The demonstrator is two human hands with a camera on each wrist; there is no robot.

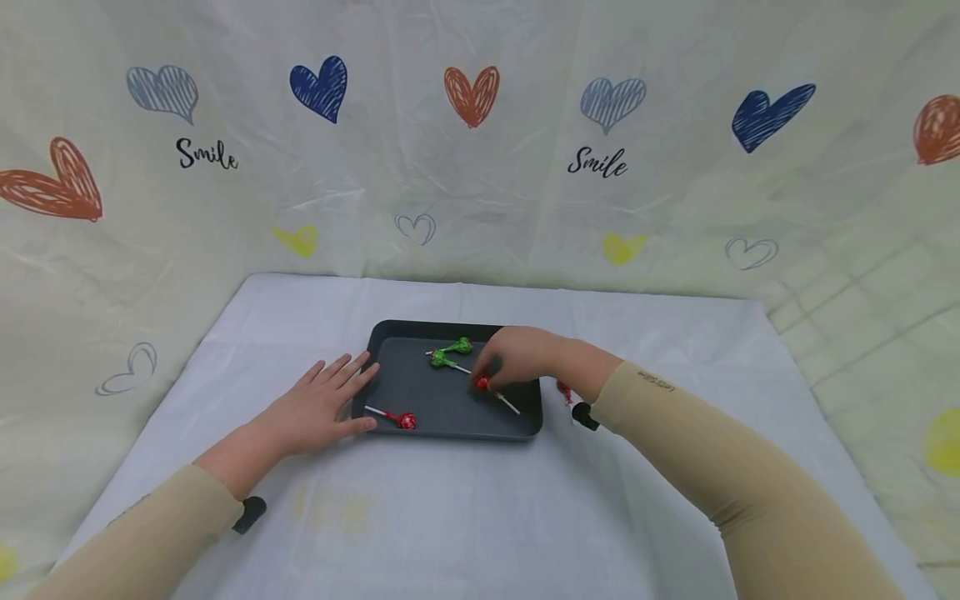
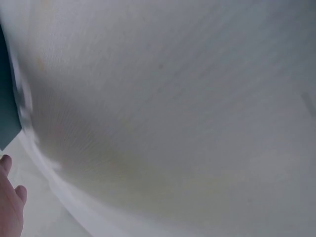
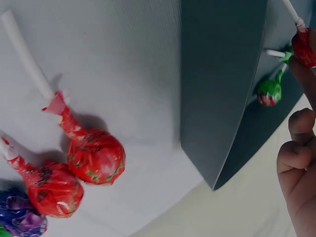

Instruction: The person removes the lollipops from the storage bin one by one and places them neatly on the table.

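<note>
My right hand (image 1: 517,354) pinches a red-wrapped lollipop (image 1: 482,382) by its candy end, over the right half of a dark grey tray (image 1: 427,392). Its white stick points toward the tray's front right corner. In the right wrist view the same red candy (image 3: 302,47) sits at the fingertips. My left hand (image 1: 322,408) lies with fingers spread at the tray's left edge, thumb by the front left corner. Inside the tray are two green lollipops (image 1: 439,359) near the back and another red lollipop (image 1: 406,421) at the front left.
Right of the tray, on the white cloth (image 1: 450,517), lie two red lollipops (image 3: 96,155) and a purple-blue one (image 3: 22,212), mostly behind my right forearm in the head view. A pale curtain with printed hearts (image 1: 471,96) hangs behind the table.
</note>
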